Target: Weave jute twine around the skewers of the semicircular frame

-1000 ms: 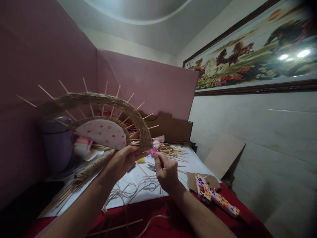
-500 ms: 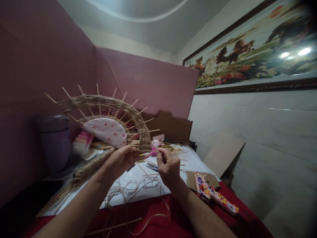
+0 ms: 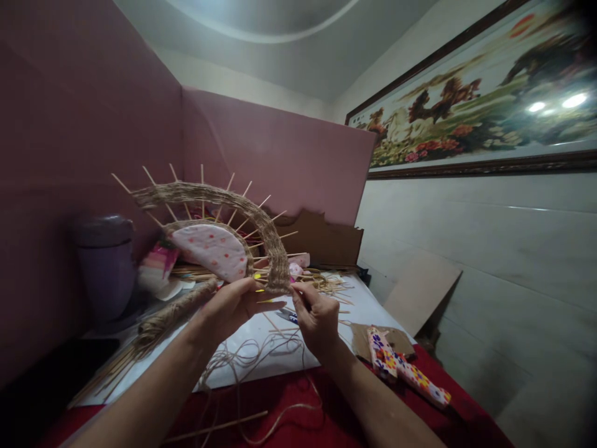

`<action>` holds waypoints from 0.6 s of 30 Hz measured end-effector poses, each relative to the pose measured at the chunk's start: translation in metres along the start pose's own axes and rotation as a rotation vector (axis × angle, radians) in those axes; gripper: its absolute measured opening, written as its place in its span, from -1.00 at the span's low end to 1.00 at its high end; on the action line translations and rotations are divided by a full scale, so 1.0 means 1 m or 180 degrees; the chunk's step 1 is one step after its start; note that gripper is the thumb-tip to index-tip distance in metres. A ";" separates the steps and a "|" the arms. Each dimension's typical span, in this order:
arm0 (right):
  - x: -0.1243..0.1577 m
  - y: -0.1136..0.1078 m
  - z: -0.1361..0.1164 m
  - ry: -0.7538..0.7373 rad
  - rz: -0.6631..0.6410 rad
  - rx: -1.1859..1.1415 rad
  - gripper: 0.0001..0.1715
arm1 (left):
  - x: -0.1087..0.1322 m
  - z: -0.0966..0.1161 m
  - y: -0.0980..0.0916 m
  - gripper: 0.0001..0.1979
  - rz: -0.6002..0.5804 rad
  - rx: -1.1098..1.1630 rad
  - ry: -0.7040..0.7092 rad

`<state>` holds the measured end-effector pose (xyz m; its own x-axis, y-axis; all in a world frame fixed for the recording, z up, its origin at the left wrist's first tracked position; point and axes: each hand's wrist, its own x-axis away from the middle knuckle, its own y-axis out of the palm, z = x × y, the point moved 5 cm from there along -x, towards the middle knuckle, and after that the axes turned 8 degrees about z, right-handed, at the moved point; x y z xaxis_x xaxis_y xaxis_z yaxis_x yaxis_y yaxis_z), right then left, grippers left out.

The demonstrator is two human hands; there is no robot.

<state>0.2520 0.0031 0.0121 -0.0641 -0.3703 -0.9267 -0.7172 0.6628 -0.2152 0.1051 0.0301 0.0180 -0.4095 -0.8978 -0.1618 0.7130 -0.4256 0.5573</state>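
A half-round woven fan stands tilted up in front of me: an arched band of brown twine (image 3: 224, 195) on thin wooden sticks, with a white dotted cloth half-circle (image 3: 212, 249) inside it. My left hand (image 3: 233, 306) grips its lower right end, thumb in front and fingers underneath. Right at the band's end, my right hand (image 3: 318, 314) is closed in a pinch on the twine; the fingertips mostly hide it. Loose loops of twine (image 3: 242, 356) lie below on the table. Partly hidden behind my right hand are small snips (image 3: 286, 316).
A purple bottle (image 3: 106, 267) stands at left, beside a roll of twine (image 3: 163, 323) and loose sticks. Flower-patterned wrapped pieces (image 3: 422, 384) lie at right by a cardboard scrap (image 3: 401, 339). Torn cardboard (image 3: 321, 235) and a pink partition (image 3: 280, 149) stand behind.
The fan has shifted right and slightly down, its left end swinging most. My left hand has moved a little with it. My right fingertips are now closer to the band's end.
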 end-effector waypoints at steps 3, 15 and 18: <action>0.000 0.000 0.000 0.0002 0.0011 -0.0033 -0.79 | 0.000 -0.002 0.002 -0.65 -0.0210 0.0024 -0.0089; -0.009 -0.008 0.003 -0.0131 0.0119 0.0056 -0.82 | 0.002 0.005 0.002 -0.61 -0.0285 -0.0199 -0.0144; -0.013 -0.010 0.007 -0.0085 0.0173 0.0235 -0.85 | 0.002 0.006 0.000 -0.60 -0.0274 -0.0223 -0.0184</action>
<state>0.2650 0.0053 0.0241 -0.0823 -0.3158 -0.9453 -0.6599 0.7280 -0.1858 0.1014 0.0285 0.0224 -0.5015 -0.8506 -0.1583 0.7109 -0.5094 0.4849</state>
